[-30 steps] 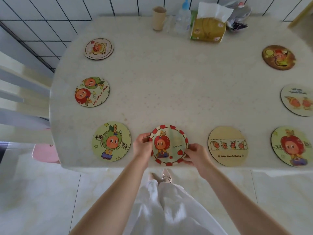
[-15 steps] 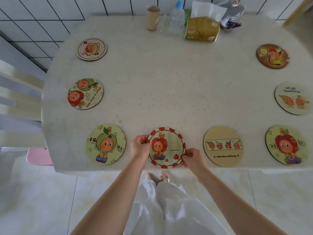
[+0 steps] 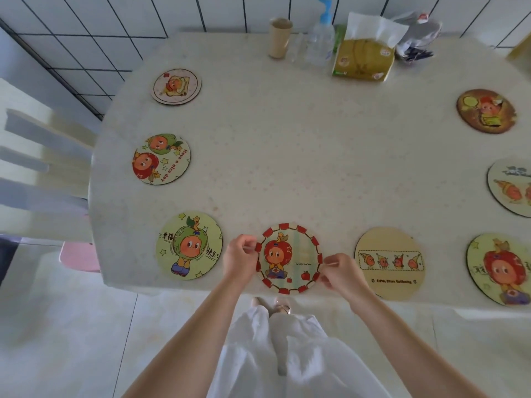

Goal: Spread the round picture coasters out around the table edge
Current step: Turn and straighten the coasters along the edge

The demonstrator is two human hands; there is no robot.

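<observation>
A red-bordered coaster is held at the near edge of the table, pinched on its left rim by the left hand and on its right rim by the right hand; fingers on both are curled in tight around the edge. Whether it's lying flat on the top or lifted a bit can't really be told. A red apple-headed cartoon is printed on it, plus a tiny line of text that's too small to be read.

Just to its left, a green-hooded character coaster is laid out, with Chinese characters on either side of the figure. Further up the left edge, "Have a nice day" can be read on the two-character coaster, and a pale pink-rimmed coaster is set beyond that.

To the right, a plain tan coaster shows a row of four little figures with a blurry caption underneath. Three more are spaced up the right edge: a red-headed one, a white one cut off by the frame, and a brown one.

At the far edge, a paper cup, a pump bottle and a tissue pack are grouped; their labels can't be made out.
</observation>
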